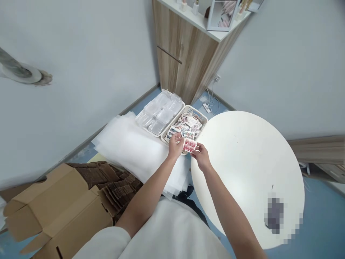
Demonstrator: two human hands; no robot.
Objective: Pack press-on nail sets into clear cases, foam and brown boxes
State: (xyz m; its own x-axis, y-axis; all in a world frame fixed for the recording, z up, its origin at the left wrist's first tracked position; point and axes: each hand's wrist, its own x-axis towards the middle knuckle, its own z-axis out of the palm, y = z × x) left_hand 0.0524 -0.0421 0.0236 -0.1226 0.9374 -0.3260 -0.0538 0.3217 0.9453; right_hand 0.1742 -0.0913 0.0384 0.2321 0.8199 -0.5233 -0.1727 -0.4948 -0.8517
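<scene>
A white card of red and pink press-on nails (189, 145) is held up over the near end of a white plastic basket (204, 123). My right hand (201, 157) grips the card's right edge between thumb and fingers. At its left edge, the closed fingers of my left hand (175, 144) pinch the card. Just behind it shows another nail card with green and orange nails (189, 135). Many more nail cards (194, 122) lie in a loose heap in the basket, partly hidden by my hands.
Left of the basket stands a second basket with clear plastic boxes (161, 108). White sheets (134, 144) lie nearer, beside brown cardboard boxes (61, 205). On the right is a round white table (250, 154) with a blurred dark item. A wooden cabinet (185, 50) rises behind.
</scene>
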